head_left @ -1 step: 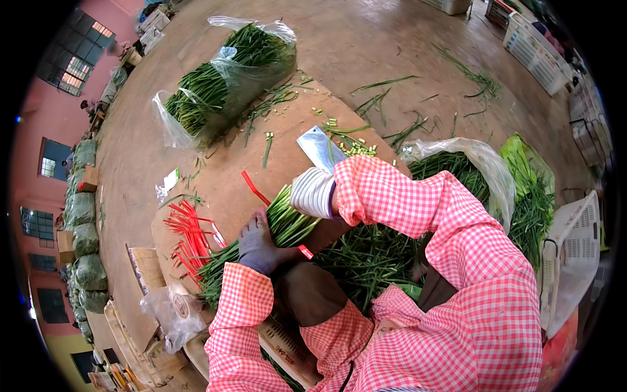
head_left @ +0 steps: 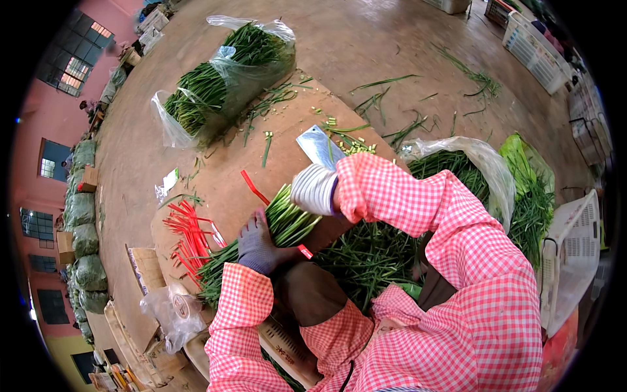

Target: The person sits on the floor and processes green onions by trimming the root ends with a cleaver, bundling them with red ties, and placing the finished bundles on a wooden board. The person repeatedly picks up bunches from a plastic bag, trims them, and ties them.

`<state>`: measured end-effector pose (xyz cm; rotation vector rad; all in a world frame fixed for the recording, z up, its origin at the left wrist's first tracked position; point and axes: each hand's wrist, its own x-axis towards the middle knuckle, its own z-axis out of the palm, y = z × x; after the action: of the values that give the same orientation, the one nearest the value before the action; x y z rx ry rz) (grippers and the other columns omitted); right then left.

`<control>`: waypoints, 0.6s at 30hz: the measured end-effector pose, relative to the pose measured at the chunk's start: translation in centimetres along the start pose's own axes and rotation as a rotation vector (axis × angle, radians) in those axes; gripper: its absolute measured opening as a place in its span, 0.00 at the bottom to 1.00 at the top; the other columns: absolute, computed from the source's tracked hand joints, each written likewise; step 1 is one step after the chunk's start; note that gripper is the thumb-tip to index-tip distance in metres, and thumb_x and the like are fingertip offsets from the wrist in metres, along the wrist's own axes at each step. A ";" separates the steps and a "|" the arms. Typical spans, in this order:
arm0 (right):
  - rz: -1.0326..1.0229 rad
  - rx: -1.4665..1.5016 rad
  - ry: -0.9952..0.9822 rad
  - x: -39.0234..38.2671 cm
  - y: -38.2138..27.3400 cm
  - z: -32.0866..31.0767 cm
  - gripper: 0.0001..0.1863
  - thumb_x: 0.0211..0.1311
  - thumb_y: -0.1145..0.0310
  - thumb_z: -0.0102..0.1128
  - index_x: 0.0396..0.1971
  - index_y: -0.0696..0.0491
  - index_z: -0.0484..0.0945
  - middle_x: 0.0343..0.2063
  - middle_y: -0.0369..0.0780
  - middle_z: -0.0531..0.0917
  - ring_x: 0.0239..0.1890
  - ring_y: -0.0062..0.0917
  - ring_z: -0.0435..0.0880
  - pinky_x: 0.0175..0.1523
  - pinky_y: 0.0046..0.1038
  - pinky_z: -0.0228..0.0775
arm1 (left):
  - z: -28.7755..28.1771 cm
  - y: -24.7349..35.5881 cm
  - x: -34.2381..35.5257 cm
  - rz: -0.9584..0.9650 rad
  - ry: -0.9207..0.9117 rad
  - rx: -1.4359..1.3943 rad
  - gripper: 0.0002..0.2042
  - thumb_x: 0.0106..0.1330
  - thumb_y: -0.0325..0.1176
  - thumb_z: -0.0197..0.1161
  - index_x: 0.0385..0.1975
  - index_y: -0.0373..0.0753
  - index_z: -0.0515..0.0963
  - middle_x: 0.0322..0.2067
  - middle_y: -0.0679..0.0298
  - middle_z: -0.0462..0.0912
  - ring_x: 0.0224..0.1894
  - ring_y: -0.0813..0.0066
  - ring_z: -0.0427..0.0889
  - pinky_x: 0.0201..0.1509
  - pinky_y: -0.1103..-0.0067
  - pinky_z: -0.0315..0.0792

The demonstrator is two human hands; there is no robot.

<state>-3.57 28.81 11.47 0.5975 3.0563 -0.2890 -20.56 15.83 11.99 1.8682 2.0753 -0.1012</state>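
Head view: closest in, a bundle of green stalks (head_left: 281,225) is pinned at the near edge of the brown cardboard work surface (head_left: 287,150). The left hand (head_left: 258,245), in a grey glove, is closed over the middle of the bundle, and a red tie strip (head_left: 304,251) is seen at its fingers. The right hand (head_left: 315,188), in a striped white glove, is wrapped round the pale cut ends, which are held slightly raised.

Judged from this, the bundle is best kept squeezed tight by the left hand while the ends are levelled by the right; slack in either grip would probably let stalks slide out sideways. The loose heap of stalks (head_left: 369,258) lies right against the bundle on the near right side and could get caught up in it.

A fan of spare red ties (head_left: 186,232) is laid at the near left edge, within easy reach. Just beyond the right hand a cleaver blade (head_left: 318,147) rests flat on the cardboard, close to the wrist, so care is called for there. Chopped trimmings (head_left: 349,145) are scattered beside it.

Further off, a clear bag packed with stalks (head_left: 225,81) sits at the far left corner, another bag (head_left: 467,170) to the right, and white crates (head_left: 535,49) stand on the floor beyond.
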 end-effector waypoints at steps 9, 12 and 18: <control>-0.043 0.047 0.038 -2.1 0.2 3.3 0.08 0.45 0.69 0.57 0.20 0.58 0.82 0.17 0.47 0.80 0.20 0.41 0.81 0.25 0.39 0.71 | 1.6 -1.3 -0.5 0.054 0.127 0.084 0.62 0.28 0.65 0.72 0.62 0.29 0.52 0.57 0.46 0.63 0.60 0.49 0.62 0.63 0.60 0.56; -0.037 0.083 0.012 -1.8 1.7 3.7 0.08 0.43 0.69 0.57 0.19 0.57 0.82 0.15 0.46 0.79 0.18 0.39 0.80 0.23 0.39 0.70 | 1.7 -0.9 -0.4 0.097 0.169 0.063 0.61 0.29 0.64 0.72 0.62 0.28 0.52 0.57 0.46 0.63 0.60 0.48 0.61 0.63 0.60 0.55; 0.233 -0.070 0.039 -8.7 6.1 -3.1 0.05 0.36 0.72 0.60 0.11 0.58 0.77 0.09 0.45 0.74 0.12 0.36 0.76 0.15 0.38 0.64 | 1.4 -0.8 -1.1 0.174 0.198 0.005 0.61 0.30 0.60 0.75 0.63 0.30 0.51 0.56 0.42 0.62 0.60 0.46 0.60 0.64 0.59 0.54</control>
<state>6.86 31.70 13.85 0.9541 2.9777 -0.1658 -21.02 14.31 10.85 2.1277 2.0245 0.1262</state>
